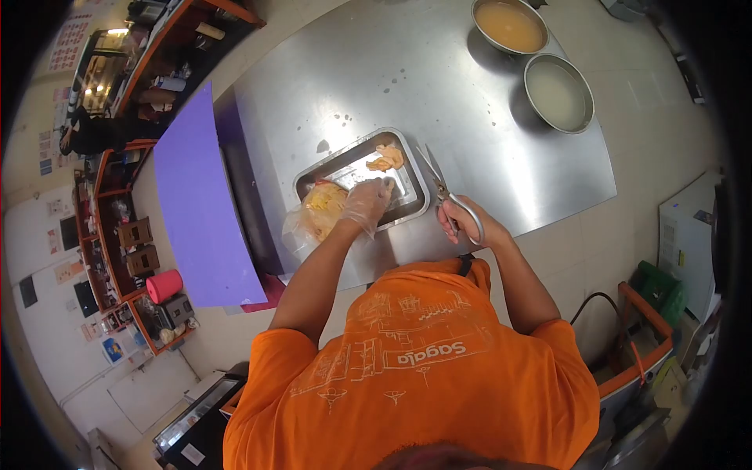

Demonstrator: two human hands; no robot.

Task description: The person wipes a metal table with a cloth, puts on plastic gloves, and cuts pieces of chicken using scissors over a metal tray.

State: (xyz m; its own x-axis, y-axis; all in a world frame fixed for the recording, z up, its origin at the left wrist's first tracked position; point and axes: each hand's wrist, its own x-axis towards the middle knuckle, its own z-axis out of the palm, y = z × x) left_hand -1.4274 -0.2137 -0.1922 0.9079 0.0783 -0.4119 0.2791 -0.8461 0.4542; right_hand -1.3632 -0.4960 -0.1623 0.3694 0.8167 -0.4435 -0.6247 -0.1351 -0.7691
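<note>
My left hand [368, 202], in a clear plastic glove, is closed over the metal tray [304, 175], pinching a small pale piece that looks like raw chicken and is mostly hidden by the fingers. A plastic bag of yellowish raw chicken [323, 207] rests at the tray's left end, beside that hand. Several cut pieces of chicken [385, 158] lie at the tray's far right corner. Just right of the tray, my bare right hand [464, 219] grips metal kitchen scissors [440, 185], their blades parted and pointing away from me.
The tray stands near the front edge of a steel table [313, 86] dotted with water drops. Two metal bowls are at the far right, one with orange liquid [511, 27], one with cloudy liquid [558, 94]. A purple panel [205, 204] borders the left side; a person [110, 135] stands beyond.
</note>
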